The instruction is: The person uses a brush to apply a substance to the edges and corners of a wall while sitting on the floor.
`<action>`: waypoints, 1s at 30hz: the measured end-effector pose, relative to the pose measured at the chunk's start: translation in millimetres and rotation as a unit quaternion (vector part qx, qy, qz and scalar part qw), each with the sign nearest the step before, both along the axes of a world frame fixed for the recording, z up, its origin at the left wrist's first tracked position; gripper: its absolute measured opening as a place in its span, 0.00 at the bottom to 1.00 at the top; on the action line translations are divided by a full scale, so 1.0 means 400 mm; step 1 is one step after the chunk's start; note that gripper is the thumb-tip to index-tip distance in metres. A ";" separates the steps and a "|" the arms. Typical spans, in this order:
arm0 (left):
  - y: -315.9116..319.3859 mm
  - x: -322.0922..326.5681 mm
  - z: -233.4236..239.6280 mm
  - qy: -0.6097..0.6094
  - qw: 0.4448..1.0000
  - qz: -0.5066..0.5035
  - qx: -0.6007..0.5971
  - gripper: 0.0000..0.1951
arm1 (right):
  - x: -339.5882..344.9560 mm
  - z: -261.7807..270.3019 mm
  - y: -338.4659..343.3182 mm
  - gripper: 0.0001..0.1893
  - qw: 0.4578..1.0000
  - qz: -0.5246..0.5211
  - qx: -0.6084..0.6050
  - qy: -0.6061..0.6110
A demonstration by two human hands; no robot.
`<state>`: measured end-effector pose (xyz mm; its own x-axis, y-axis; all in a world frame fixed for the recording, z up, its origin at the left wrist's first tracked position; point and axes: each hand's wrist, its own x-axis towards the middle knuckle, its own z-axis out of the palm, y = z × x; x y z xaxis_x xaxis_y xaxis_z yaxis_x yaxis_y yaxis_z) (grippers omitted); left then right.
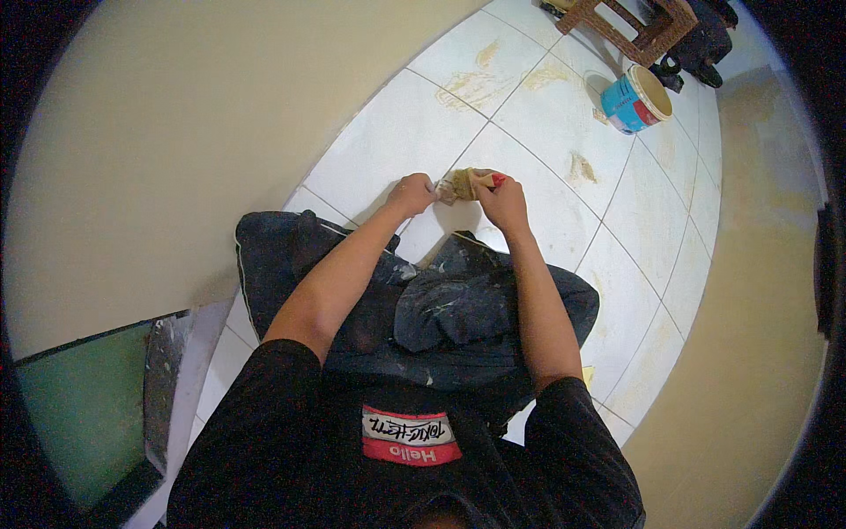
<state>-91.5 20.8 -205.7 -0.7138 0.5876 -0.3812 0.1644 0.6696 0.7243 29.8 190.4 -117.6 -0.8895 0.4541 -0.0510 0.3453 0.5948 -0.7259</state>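
My right hand (pixel 505 202) grips what looks like a paintbrush, with a pale handle tipped in red (pixel 494 180) and a tan, paint-coated head (pixel 464 184). Between finger and thumb, my left hand (pixel 413 194) pinches a small, pale, see-through flat piece (pixel 445 191). That piece meets the left side of the tan head; its exact kind is too small to tell. Both hands are held over white floor tiles (pixel 542 165), in front of my bent knees in dark, paint-spotted trousers (pixel 456 297).
A blue paint bucket (pixel 624 106) with a white rim stands on the tiles at upper right. Behind it are a brown wooden stool (pixel 651 40) and a dark bundle (pixel 707 43). Tan smears (pixel 581 168) mark the floor. A beige wall (pixel 198 132) runs along the left, another wall (pixel 747 317) along the right.
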 end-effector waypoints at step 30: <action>0.018 0.051 -0.005 0.112 0.992 -0.029 -0.058 0.11 | 0.009 -0.038 -0.003 0.23 0.992 -0.062 0.076 0.083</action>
